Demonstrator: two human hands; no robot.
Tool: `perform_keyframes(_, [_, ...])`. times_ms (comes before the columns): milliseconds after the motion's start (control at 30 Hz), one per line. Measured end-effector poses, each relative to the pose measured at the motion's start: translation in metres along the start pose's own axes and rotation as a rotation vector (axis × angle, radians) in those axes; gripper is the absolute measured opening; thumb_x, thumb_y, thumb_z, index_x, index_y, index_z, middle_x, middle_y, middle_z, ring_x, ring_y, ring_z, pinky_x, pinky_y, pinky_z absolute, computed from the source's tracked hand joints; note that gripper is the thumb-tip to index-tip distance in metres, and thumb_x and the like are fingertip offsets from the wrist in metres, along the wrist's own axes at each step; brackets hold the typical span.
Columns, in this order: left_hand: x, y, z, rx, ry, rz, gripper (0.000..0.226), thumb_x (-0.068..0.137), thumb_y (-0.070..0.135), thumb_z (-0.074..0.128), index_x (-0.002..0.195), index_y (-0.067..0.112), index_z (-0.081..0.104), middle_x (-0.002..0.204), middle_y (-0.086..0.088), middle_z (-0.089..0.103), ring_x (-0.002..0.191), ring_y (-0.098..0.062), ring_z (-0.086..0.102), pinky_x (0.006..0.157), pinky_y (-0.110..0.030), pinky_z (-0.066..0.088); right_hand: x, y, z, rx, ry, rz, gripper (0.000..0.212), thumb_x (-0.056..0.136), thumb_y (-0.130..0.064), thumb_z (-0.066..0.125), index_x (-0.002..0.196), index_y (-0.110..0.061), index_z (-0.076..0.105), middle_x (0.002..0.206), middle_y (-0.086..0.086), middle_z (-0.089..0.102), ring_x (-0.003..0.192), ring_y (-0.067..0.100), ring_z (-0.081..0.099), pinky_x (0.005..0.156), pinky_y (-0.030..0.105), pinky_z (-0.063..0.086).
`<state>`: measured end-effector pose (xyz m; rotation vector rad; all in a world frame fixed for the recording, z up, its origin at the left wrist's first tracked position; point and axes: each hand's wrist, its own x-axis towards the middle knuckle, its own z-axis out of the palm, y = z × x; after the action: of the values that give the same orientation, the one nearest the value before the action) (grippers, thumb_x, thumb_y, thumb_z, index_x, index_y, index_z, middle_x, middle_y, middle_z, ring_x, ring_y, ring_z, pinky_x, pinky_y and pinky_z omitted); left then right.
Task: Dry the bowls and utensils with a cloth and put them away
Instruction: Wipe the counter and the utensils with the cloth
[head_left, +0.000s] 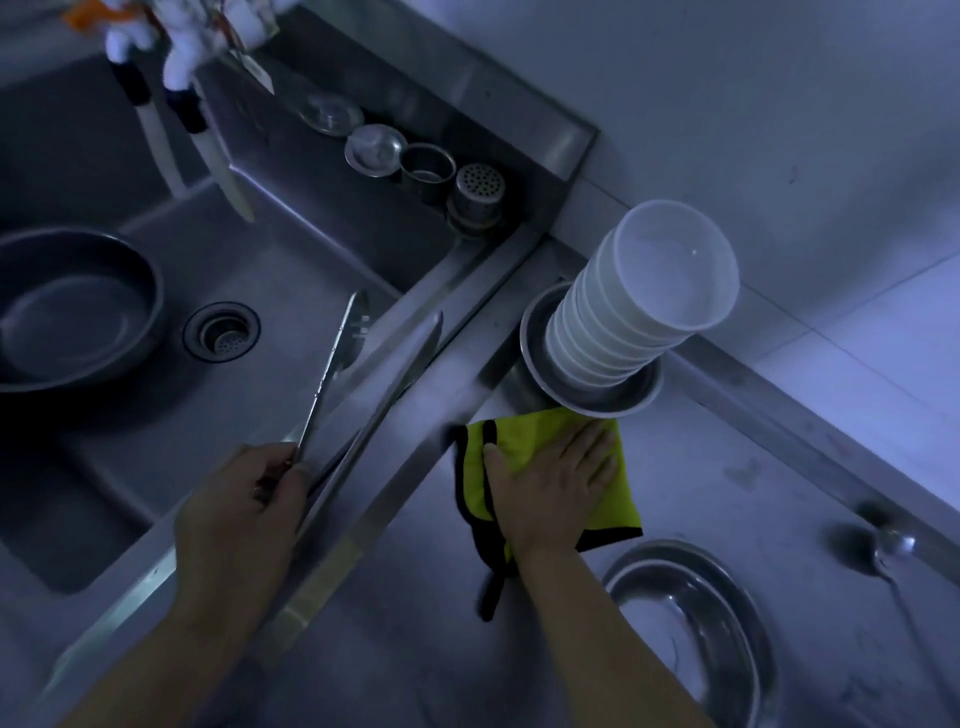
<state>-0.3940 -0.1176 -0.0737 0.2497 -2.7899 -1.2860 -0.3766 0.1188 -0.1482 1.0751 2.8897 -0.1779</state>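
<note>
The left hand (254, 499) grips the handle end of a long metal utensil (332, 364), apparently a spoon or ladle, holding it out over the sink (270, 270). The right hand (550, 483) lies flat, fingers straight, pressing the yellow-green cloth (618, 499) on the tabletop (701, 467). Just beyond the cloth a stack of white bowls (649, 306) stands in a metal dish, seemingly finished. A steel bowl (696, 623) and a spoon (893, 551) lie on the tabletop, and a metal basin (72, 312) sits in the sink, so the job looks partway done: the held utensil wants drying, and these pieces remain.
</note>
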Motion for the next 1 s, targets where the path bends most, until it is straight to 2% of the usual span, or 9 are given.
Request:
perform_keyframes(100, [0.002, 0.003, -0.001, -0.059, 0.039, 0.008, 0.021, 0.080, 0.017, 0.063, 0.076, 0.038, 0.060, 0.079, 0.020, 0.060, 0.076, 0.018, 0.051, 0.064, 0.004, 0.031, -0.016, -0.016, 0.002, 0.014, 0.004, -0.044, 0.111, 0.074, -0.077, 0.031, 0.145, 0.009, 0.020, 0.151, 0.030, 0.020, 0.142, 0.042, 0.017, 0.117, 0.052, 0.006])
perform_keyframes(200, [0.007, 0.005, 0.001, -0.038, 0.063, 0.031, 0.019, 0.076, 0.030, 0.054, 0.073, 0.049, 0.054, 0.079, 0.021, 0.059, 0.075, 0.018, 0.050, 0.064, 0.006, 0.029, -0.023, -0.031, 0.006, 0.044, -0.012, -0.107, 0.108, 0.076, -0.075, 0.028, 0.146, 0.007, 0.016, 0.154, 0.027, 0.014, 0.144, 0.039, 0.010, 0.118, 0.050, 0.001])
perform_keyframes(333, [0.012, 0.007, 0.009, -0.015, 0.088, 0.065, 0.016, 0.075, 0.026, 0.056, 0.074, 0.042, 0.054, 0.072, 0.016, 0.056, 0.076, 0.018, 0.050, 0.061, -0.005, 0.031, -0.013, -0.041, 0.009, 0.086, -0.001, -0.292, 0.097, 0.083, -0.069, 0.019, 0.148, 0.002, 0.007, 0.157, 0.021, 0.005, 0.146, 0.032, 0.001, 0.118, 0.043, -0.009])
perform_keyframes(400, [0.011, 0.009, 0.012, -0.027, 0.085, 0.061, 0.013, 0.074, 0.026, 0.055, 0.074, 0.039, 0.056, 0.073, 0.013, 0.057, 0.077, 0.015, 0.051, 0.061, -0.016, 0.031, -0.004, -0.048, 0.008, 0.139, 0.002, -0.355, 0.096, 0.083, -0.070, 0.014, 0.148, 0.000, 0.002, 0.158, 0.019, 0.001, 0.147, 0.028, -0.003, 0.117, 0.039, -0.013])
perform_keyframes(467, [0.009, 0.010, 0.011, -0.039, 0.083, 0.062, 0.012, 0.073, 0.026, 0.054, 0.075, 0.037, 0.057, 0.074, 0.013, 0.058, 0.077, 0.012, 0.053, 0.061, -0.017, 0.032, 0.006, -0.060, 0.007, 0.203, -0.015, -0.374, 0.099, 0.081, -0.073, 0.010, 0.149, -0.002, -0.006, 0.158, 0.017, -0.006, 0.146, 0.025, -0.009, 0.117, 0.038, -0.014])
perform_keyframes(600, [0.010, 0.004, -0.002, 0.000, 0.115, 0.045, 0.017, 0.078, 0.015, 0.064, 0.077, 0.032, 0.060, 0.073, 0.017, 0.057, 0.071, 0.000, 0.055, 0.060, -0.014, 0.029, 0.031, -0.085, 0.004, 0.273, -0.021, -0.428, 0.093, 0.083, -0.066, 0.028, 0.151, -0.014, -0.006, 0.158, 0.012, -0.016, 0.144, 0.025, -0.018, 0.117, 0.040, -0.013])
perform_keyframes(733, [0.016, -0.017, -0.025, 0.002, 0.144, -0.050, 0.016, 0.080, 0.010, 0.065, 0.081, 0.026, 0.065, 0.073, 0.010, 0.061, 0.067, -0.016, 0.056, 0.060, -0.018, 0.032, 0.038, -0.088, 0.004, 0.261, 0.001, -0.457, 0.091, 0.080, -0.062, 0.032, 0.152, -0.014, 0.003, 0.160, 0.009, -0.007, 0.145, 0.027, -0.015, 0.118, 0.042, -0.009])
perform_keyframes(867, [0.016, -0.041, -0.055, -0.103, 0.152, -0.072, 0.014, 0.083, 0.014, 0.063, 0.083, 0.029, 0.064, 0.077, -0.003, 0.065, 0.068, -0.026, 0.061, 0.062, -0.030, 0.052, 0.017, -0.095, 0.005, 0.244, 0.050, -0.420, 0.087, 0.082, -0.058, 0.031, 0.151, -0.012, 0.009, 0.160, 0.008, 0.003, 0.146, 0.030, -0.009, 0.119, 0.043, -0.005])
perform_keyframes(1000, [0.010, -0.054, -0.087, -0.089, 0.179, -0.074, 0.022, 0.082, 0.017, 0.062, 0.079, 0.038, 0.064, 0.072, -0.001, 0.063, 0.058, -0.014, 0.060, 0.050, -0.032, 0.052, -0.034, -0.106, 0.011, 0.258, 0.059, -0.406, 0.084, 0.083, -0.054, 0.035, 0.151, -0.011, 0.012, 0.160, 0.008, 0.006, 0.146, 0.031, -0.008, 0.119, 0.044, -0.005])
